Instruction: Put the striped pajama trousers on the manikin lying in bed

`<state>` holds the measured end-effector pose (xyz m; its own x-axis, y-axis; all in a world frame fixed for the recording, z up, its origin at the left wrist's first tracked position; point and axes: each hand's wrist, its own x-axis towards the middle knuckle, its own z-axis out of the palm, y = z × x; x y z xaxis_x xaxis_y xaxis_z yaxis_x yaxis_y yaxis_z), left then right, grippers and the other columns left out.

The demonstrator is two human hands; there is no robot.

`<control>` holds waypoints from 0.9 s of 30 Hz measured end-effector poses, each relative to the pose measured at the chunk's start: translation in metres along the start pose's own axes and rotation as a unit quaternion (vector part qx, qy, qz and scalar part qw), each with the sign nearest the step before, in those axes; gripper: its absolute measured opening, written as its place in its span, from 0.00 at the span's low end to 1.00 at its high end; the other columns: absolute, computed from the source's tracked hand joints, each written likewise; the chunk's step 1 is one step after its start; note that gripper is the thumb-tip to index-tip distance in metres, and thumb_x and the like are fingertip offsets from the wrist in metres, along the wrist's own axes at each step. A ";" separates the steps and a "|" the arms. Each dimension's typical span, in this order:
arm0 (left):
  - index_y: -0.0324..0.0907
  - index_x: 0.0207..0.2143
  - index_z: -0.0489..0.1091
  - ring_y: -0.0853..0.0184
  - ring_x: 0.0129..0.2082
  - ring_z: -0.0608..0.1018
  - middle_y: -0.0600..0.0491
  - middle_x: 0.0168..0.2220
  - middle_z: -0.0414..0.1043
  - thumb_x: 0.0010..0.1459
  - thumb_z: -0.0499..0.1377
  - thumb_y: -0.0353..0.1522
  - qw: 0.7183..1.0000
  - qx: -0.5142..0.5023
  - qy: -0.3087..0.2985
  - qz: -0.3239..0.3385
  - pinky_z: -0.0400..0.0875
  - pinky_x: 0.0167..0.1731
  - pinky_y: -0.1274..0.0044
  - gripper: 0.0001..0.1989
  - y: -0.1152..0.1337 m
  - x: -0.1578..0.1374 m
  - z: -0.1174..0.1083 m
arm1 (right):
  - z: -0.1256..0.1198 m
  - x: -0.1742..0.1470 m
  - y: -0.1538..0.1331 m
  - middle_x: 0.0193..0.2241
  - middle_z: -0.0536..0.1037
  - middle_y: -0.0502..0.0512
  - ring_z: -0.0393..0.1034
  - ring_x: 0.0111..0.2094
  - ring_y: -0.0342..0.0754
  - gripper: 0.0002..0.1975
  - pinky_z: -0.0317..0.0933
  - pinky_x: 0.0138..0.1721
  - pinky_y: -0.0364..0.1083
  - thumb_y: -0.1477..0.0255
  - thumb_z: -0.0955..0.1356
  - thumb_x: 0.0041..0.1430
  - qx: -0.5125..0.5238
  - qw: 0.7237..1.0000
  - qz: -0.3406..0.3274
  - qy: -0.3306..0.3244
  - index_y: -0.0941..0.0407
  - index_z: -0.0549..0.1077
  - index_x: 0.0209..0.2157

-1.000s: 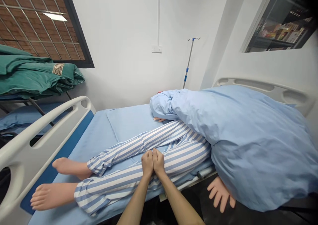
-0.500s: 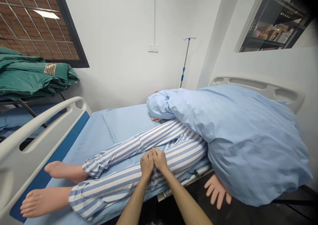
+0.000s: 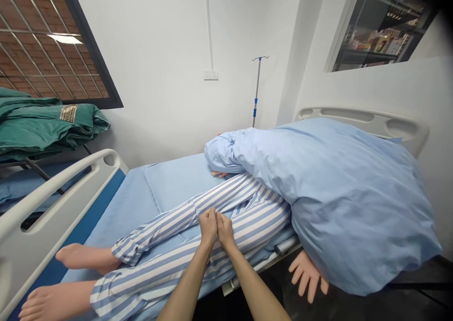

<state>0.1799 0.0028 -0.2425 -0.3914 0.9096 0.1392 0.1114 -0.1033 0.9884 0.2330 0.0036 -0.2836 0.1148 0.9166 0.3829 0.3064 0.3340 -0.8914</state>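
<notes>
Hands: left hand [image 3: 208,225] and right hand [image 3: 224,229] both curled into fists, side by side, over the manikin's near thigh; contact with the cloth, and anything inside them, can't tell.
Manikin: lying in blue-and-white striped cotton trousers [image 3: 177,259] on the light-blue sheeted bed [image 3: 180,179], bare feet toward the pale plastic footboard with blue panel [image 3: 76,200].
In the way: big bunched light-blue fabric quilt [image 3: 339,189] hides head and torso; forearms cross part of the near leg.
Near manikin hand [image 3: 307,273]: sticks out below the quilt, past the bed's near side, fingers spread.
Far manikin hand [image 3: 220,173]: only fingers show at the quilt edge.
Back: slim metal IV pole with blue collars [image 3: 257,87], white wall socket plate [image 3: 211,75].
Left side: folded green fabric bundle [image 3: 38,131] below the barred window.
Counts: 2 fists, 2 trouser legs, 2 bare feet, 2 manikin hands, 1 quilt, 1 pole, 1 socket plate.
</notes>
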 end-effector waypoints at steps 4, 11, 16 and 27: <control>0.41 0.13 0.52 0.75 0.16 0.55 0.60 0.12 0.50 0.48 0.48 0.39 0.999 0.024 0.020 -0.004 0.51 0.18 0.81 0.16 -0.019 -0.006 0.004 | -0.003 0.000 0.003 0.16 0.64 0.49 0.56 0.20 0.40 0.20 0.47 0.22 0.39 0.64 0.52 0.57 -0.009 1.000 -0.003 0.006 0.57 0.61 0.18; 0.40 0.14 0.58 0.74 0.18 0.59 0.57 0.14 0.59 0.49 0.47 0.40 0.991 0.125 0.004 0.049 0.51 0.21 0.80 0.17 -0.052 -0.014 -0.005 | -0.005 -0.002 -0.002 0.15 0.64 0.49 0.57 0.19 0.40 0.19 0.45 0.22 0.39 0.67 0.52 0.57 -0.100 0.995 -0.024 -0.011 0.57 0.61 0.17; 0.39 0.15 0.59 0.73 0.20 0.60 0.56 0.16 0.61 0.50 0.45 0.42 0.992 0.116 -0.019 0.038 0.51 0.22 0.81 0.18 -0.045 -0.014 -0.004 | -0.021 0.009 -0.019 0.17 0.69 0.51 0.59 0.20 0.40 0.20 0.43 0.24 0.40 0.68 0.52 0.58 -0.208 0.973 -0.086 -0.057 0.57 0.65 0.20; 0.39 0.13 0.55 0.74 0.19 0.58 0.59 0.13 0.54 0.50 0.45 0.38 0.990 0.141 -0.009 0.027 0.50 0.21 0.81 0.17 -0.042 -0.014 0.001 | -0.030 0.004 0.007 0.18 0.71 0.51 0.60 0.21 0.40 0.20 0.40 0.24 0.41 0.68 0.52 0.59 -0.326 0.939 -0.093 -0.059 0.57 0.67 0.22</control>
<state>0.1818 -0.0055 -0.2861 -0.3615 0.9133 0.1877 0.3834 -0.0379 0.9228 0.2643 0.0033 -0.2811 -0.0918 0.8870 0.4526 0.8283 0.3203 -0.4597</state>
